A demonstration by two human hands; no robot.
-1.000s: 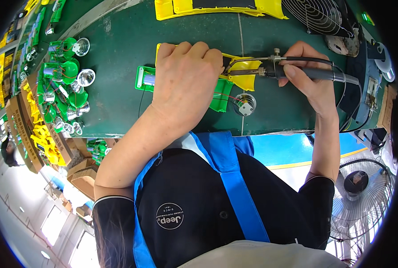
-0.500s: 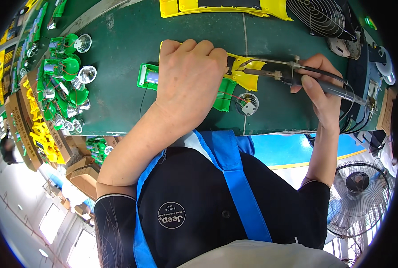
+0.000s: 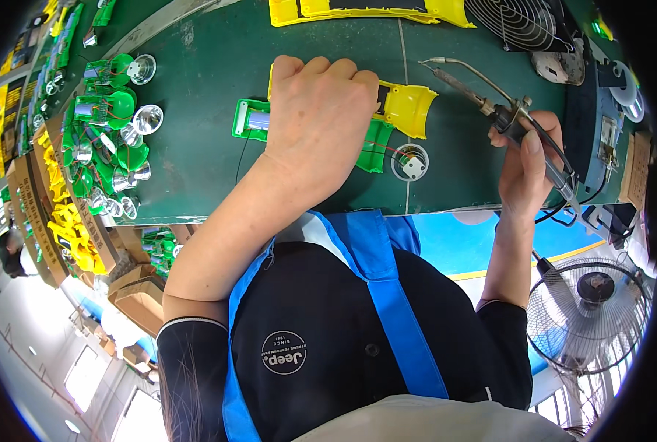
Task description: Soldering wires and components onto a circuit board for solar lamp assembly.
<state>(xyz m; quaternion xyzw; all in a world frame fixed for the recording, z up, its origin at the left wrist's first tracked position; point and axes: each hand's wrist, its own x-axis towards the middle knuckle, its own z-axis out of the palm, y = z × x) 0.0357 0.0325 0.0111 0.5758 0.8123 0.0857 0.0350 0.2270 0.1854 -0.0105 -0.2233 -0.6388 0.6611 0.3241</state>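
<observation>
A soldering step on a small lamp assembly appears to be in hand. The left hand (image 3: 317, 121) is pressed flat, fingers curled, over the green and yellow housing (image 3: 398, 110) on the green bench mat (image 3: 196, 155), just beside a round reflector disc (image 3: 411, 163). The right hand (image 3: 526, 166) is clenched around the soldering iron (image 3: 490, 110). Compared with a second ago, the iron's tip has been lifted off the housing and angled away; a return to the joint seems called for next.
</observation>
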